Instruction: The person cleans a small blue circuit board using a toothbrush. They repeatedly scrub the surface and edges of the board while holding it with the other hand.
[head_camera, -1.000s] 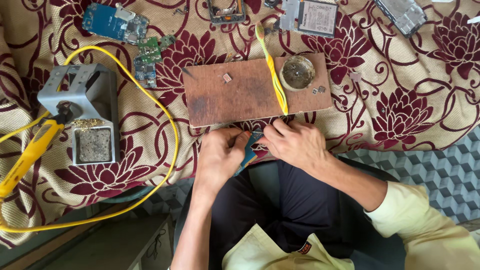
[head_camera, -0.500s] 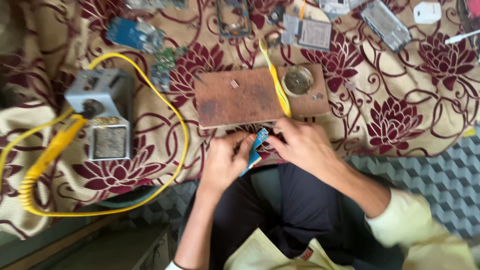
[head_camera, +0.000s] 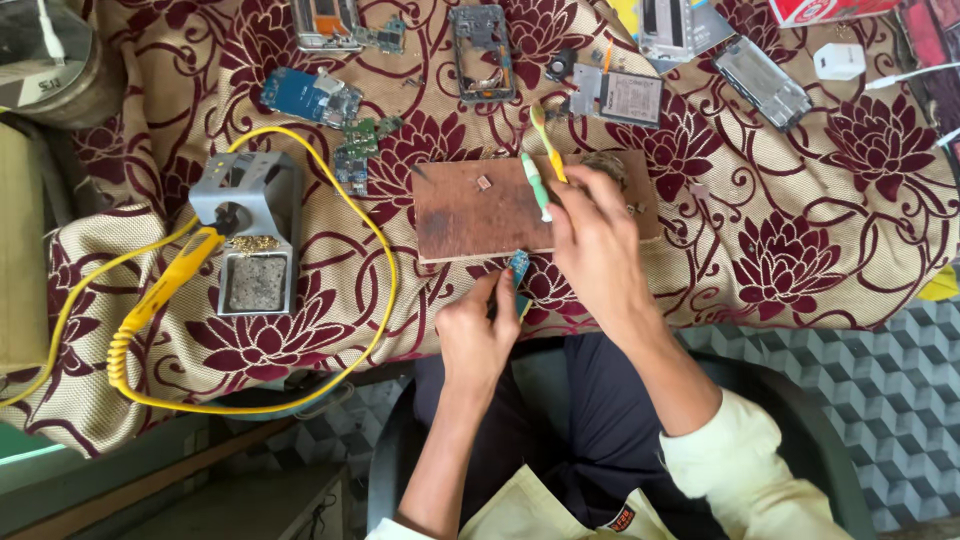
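My left hand (head_camera: 478, 335) pinches a small blue circuit board (head_camera: 518, 270) at the near edge of the brown work board (head_camera: 470, 215). My right hand (head_camera: 598, 245) is raised over the board's right end and grips a white-and-green toothbrush (head_camera: 535, 185). A yellow toothbrush (head_camera: 548, 143) lies just beyond the fingers. The small round tin that stood on the board's right end is mostly hidden behind my right hand.
A yellow soldering iron (head_camera: 165, 280) rests in its grey stand (head_camera: 250, 235) at the left, its coiled yellow cable (head_camera: 380, 300) looping over the flowered cloth. Phone frames (head_camera: 482, 50), boards (head_camera: 310, 95) and a white charger (head_camera: 838, 62) lie at the back.
My right hand left the small blue board, rose over the work board and picked up the white-and-green toothbrush. My left hand keeps the blue board. The view shifted.
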